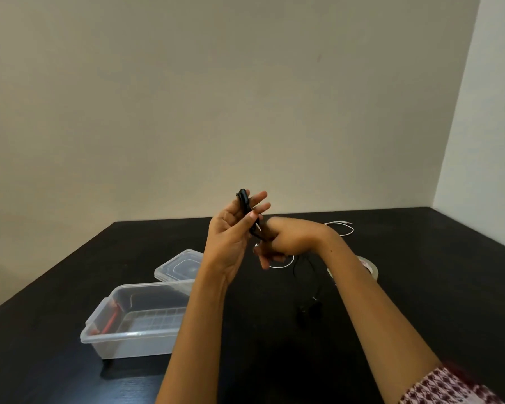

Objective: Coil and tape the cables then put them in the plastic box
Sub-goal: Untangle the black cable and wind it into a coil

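Right hand point(283, 242) blurred, fingers point(267, 258) curled on black cable point(243, 196); left hand point(231, 239) pinches its coil. Tape roll point(370, 268) half hidden behind right forearm point(362, 301); plastic box point(134, 335) left.

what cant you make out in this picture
Head view:
- right hand: motion blur, its grip on the black cable unclear.
- tape roll: mostly behind the right forearm.
- plastic box: right end behind the left forearm.
- red item in the box: seen through cloudy plastic, unidentifiable.

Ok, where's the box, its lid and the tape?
Box point(134, 344): head view, on its clear front wall.
Lid point(177, 265): head view, on its flat top.
Tape point(370, 268): head view, on the part of the roll that shows.
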